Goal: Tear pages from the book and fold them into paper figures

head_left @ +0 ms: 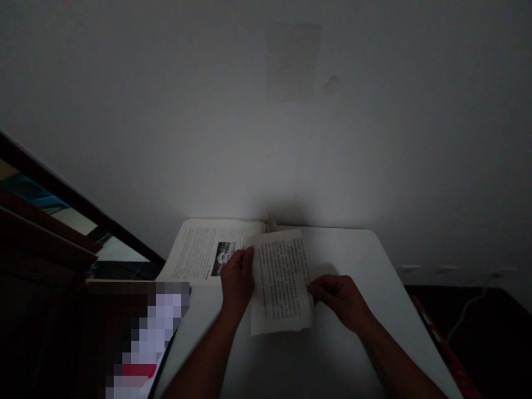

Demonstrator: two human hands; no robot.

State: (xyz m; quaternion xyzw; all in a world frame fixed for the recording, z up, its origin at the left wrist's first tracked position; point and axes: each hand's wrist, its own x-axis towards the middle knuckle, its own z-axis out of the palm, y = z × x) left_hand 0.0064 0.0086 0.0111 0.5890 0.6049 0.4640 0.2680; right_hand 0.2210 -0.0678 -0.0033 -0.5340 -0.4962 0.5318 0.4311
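A printed page (278,288) with columns of dark characters is held up over the white table. My left hand (238,280) pinches its left edge, thumb on the front. On the right edge, my right hand (341,298) grips the page between thumb and fingers. Behind my left hand lies an open book (191,249) with a dark picture among its text. Its right part is hidden by the page and my hand. Whether the page is joined to other sheets, I cannot tell.
The white table (344,249) stands against a grey wall (208,111). A small pale pointed object (272,221) sits at the table's back edge. To the left are a dark slanted frame (83,205) and a pixelated patch. A pale cable (465,310) hangs at the right.
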